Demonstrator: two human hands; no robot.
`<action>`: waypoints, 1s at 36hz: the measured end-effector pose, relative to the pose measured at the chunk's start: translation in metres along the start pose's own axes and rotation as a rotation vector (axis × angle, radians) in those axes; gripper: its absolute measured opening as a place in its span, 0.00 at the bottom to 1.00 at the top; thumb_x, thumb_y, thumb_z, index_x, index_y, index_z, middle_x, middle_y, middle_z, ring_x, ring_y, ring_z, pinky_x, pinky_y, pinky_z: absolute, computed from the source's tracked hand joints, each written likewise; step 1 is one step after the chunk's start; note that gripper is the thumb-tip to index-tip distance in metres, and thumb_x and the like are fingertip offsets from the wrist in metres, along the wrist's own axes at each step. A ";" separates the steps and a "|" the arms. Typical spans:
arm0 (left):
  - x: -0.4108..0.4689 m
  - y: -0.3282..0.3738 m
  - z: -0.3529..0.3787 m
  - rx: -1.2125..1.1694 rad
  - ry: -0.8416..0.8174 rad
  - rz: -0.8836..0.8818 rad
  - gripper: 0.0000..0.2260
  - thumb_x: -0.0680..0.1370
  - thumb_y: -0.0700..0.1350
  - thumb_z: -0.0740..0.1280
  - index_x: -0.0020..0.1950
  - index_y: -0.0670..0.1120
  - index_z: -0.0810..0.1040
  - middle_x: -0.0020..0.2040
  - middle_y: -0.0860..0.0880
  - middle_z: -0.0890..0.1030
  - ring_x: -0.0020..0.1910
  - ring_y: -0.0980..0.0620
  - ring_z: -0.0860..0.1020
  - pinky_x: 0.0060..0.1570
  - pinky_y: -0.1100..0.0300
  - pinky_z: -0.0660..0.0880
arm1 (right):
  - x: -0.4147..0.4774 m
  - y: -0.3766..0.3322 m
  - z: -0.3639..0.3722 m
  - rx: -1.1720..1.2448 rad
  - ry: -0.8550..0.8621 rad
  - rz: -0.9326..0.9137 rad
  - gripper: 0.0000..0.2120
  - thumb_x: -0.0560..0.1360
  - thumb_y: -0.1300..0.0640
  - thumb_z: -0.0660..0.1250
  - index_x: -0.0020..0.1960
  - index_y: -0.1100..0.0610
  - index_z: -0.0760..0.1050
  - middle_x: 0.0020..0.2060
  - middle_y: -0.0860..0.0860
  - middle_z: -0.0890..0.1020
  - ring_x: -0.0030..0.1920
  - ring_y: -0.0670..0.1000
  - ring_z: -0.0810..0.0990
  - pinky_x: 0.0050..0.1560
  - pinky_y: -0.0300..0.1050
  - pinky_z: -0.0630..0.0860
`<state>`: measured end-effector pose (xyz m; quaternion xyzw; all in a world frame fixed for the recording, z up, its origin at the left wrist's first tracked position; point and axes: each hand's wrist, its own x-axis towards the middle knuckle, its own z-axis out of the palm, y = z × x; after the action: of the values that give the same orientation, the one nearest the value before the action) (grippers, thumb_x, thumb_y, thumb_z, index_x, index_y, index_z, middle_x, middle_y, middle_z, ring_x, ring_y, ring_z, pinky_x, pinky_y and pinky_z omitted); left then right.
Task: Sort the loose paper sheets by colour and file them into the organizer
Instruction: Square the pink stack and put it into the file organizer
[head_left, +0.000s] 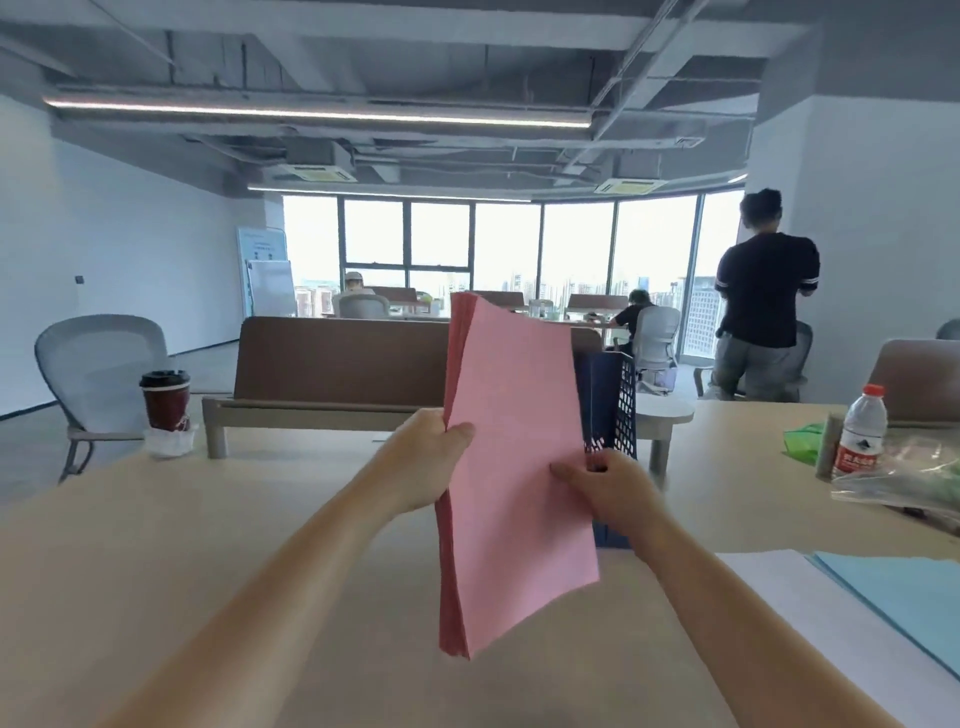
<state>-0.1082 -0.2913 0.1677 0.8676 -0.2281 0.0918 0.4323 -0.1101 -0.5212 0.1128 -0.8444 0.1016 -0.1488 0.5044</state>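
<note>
Head | left hand (427, 460), right hand (609, 493) grip pink sheets (514, 415) | organizer (625, 405) behind

Just one camera here, worn on the person's head, so you get their own eye-level view across the table (208, 545). It faces pretty much straight ahead at the far windows (504, 244), with hardly any downward tilt, so the ceiling (363, 52) fills the top third. The lens is wide: the light strips and the table edge bow toward the sides. It's close in on the work. Both forearms run up from the bottom edge, and the left hand (426, 457) and right hand (608, 493) sit near the centre, holding the pink sheets (514, 467) upright right in front of the lens.
</note>
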 end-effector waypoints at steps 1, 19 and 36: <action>0.007 0.003 0.000 -0.004 0.030 0.007 0.16 0.81 0.46 0.57 0.33 0.46 0.65 0.25 0.54 0.66 0.24 0.54 0.64 0.26 0.61 0.60 | 0.001 -0.004 0.000 -0.125 0.049 -0.015 0.22 0.72 0.43 0.74 0.56 0.57 0.76 0.53 0.52 0.83 0.49 0.53 0.80 0.49 0.49 0.77; 0.142 0.032 0.047 0.190 0.387 0.058 0.16 0.83 0.41 0.55 0.36 0.43 0.67 0.34 0.50 0.69 0.31 0.56 0.69 0.30 0.80 0.66 | 0.040 -0.050 0.024 -0.550 -0.075 -0.344 0.13 0.76 0.42 0.62 0.53 0.50 0.65 0.39 0.47 0.77 0.36 0.47 0.76 0.33 0.43 0.70; 0.217 0.010 0.088 0.135 0.297 0.007 0.12 0.84 0.45 0.54 0.56 0.40 0.74 0.56 0.43 0.79 0.42 0.52 0.75 0.32 0.67 0.65 | 0.125 -0.018 0.050 -0.576 0.068 -0.309 0.09 0.80 0.64 0.55 0.60 0.58 0.66 0.48 0.56 0.81 0.40 0.57 0.74 0.39 0.48 0.69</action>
<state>0.0746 -0.4348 0.1982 0.8707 -0.1579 0.2358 0.4016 0.0250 -0.5117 0.1254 -0.9523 0.0270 -0.2171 0.2128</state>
